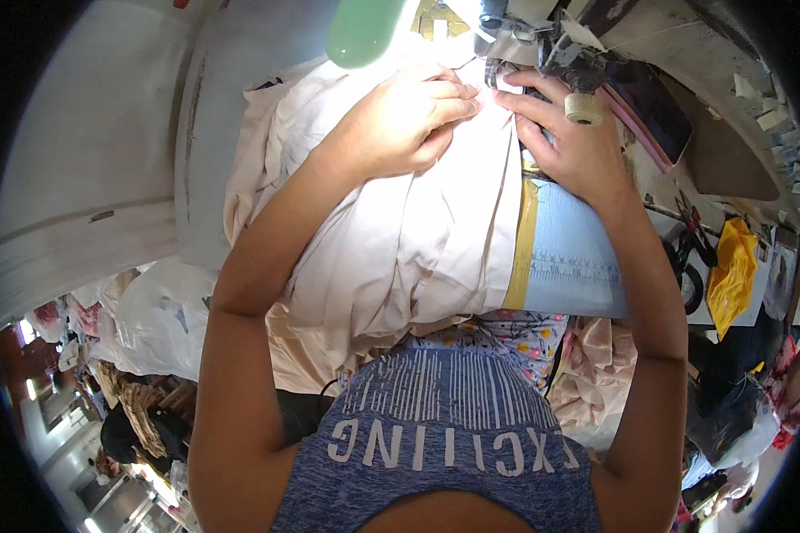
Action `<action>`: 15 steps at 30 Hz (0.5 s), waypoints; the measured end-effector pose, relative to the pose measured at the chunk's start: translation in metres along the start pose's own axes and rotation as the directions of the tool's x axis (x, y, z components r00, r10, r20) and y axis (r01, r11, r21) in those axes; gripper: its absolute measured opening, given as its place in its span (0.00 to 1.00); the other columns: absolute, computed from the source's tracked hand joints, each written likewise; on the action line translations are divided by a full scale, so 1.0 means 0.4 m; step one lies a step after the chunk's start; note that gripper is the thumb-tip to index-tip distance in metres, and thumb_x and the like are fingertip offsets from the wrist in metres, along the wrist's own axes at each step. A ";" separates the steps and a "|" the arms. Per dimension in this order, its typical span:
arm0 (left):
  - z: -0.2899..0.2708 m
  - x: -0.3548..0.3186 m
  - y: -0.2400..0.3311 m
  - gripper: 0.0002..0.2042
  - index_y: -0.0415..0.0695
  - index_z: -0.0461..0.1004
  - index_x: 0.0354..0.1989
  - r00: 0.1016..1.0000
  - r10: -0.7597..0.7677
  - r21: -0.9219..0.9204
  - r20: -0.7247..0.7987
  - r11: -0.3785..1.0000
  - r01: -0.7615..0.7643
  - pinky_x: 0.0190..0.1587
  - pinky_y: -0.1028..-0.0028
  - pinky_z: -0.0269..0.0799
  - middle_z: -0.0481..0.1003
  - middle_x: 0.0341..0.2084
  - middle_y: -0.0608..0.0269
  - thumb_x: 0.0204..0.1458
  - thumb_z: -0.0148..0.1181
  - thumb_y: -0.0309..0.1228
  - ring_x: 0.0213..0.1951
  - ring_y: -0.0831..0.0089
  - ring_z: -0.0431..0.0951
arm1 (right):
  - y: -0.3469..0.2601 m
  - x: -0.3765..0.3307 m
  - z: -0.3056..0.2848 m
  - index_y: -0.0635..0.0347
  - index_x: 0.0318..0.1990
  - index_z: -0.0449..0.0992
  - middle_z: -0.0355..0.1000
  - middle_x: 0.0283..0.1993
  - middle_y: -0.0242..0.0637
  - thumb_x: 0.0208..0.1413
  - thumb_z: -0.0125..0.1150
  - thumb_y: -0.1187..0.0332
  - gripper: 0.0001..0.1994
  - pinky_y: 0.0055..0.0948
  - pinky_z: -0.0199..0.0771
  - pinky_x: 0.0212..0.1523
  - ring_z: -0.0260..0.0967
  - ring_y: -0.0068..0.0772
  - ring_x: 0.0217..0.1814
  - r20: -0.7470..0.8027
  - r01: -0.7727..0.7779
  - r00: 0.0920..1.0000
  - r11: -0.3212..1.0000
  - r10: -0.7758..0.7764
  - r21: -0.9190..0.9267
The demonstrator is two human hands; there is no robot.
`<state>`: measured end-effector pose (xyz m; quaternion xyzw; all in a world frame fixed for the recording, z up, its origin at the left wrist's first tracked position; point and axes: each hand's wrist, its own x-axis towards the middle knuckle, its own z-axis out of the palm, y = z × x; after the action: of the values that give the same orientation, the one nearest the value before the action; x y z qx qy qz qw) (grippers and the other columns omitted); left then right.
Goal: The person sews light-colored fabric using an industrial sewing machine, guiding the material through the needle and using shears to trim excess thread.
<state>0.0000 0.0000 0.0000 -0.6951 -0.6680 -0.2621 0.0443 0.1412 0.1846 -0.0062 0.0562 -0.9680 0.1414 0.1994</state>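
Note:
A large piece of cream fabric (409, 240) lies bunched in folds over the sewing machine bed and hangs down to my lap. My left hand (406, 124) is on top of it, fingers curled and fingertips closed on the cloth just left of the presser foot (492, 73). From the right side, my right hand (573, 138) reaches in with fingers stretched and apart. Its fingertips touch the cloth's right edge by the foot. Bright light washes out the cloth there, and the needle cannot be made out. A pale round knob (584, 108) partly covers my right hand.
A light blue board (573, 249) with ruled markings and yellow tape lies under the cloth. A green rounded object (362, 31) is at the top. On the right lie a phone (653, 107), scissors (695, 231) and a yellow packet (732, 275). Plastic bags (164, 320) stand at left.

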 end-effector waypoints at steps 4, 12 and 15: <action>0.002 0.002 -0.003 0.17 0.41 0.77 0.39 0.999 -0.041 -0.017 0.020 0.999 0.041 0.50 0.66 0.68 0.77 0.37 0.58 0.36 0.54 0.19 0.44 0.62 0.74 | 0.009 -0.003 0.002 0.52 0.43 0.78 0.72 0.49 0.29 0.48 0.55 0.70 0.13 0.27 0.71 0.43 0.73 0.32 0.43 -0.003 -0.016 1.000 1.000 0.016 -0.019; 0.008 0.002 -0.030 0.17 0.43 0.78 0.40 0.999 -0.028 0.006 0.029 1.000 0.028 0.54 0.67 0.67 0.77 0.39 0.61 0.38 0.53 0.20 0.47 0.64 0.74 | 0.010 -0.006 0.010 0.55 0.43 0.77 0.72 0.50 0.31 0.50 0.53 0.69 0.13 0.29 0.70 0.46 0.71 0.32 0.46 0.014 -0.073 0.997 0.996 0.074 -0.048; 0.009 0.003 -0.031 0.17 0.43 0.78 0.40 0.998 -0.045 0.000 0.041 0.999 0.045 0.54 0.67 0.67 0.78 0.39 0.62 0.39 0.53 0.20 0.47 0.64 0.74 | 0.010 -0.007 0.008 0.55 0.43 0.77 0.72 0.50 0.30 0.51 0.53 0.70 0.13 0.29 0.70 0.47 0.71 0.32 0.47 0.024 -0.081 0.996 0.997 0.081 -0.009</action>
<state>-0.0109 0.0039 -0.0062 -0.6850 -0.6842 -0.2490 0.0242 0.1418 0.1876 -0.0112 0.0177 -0.9724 0.1450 0.1820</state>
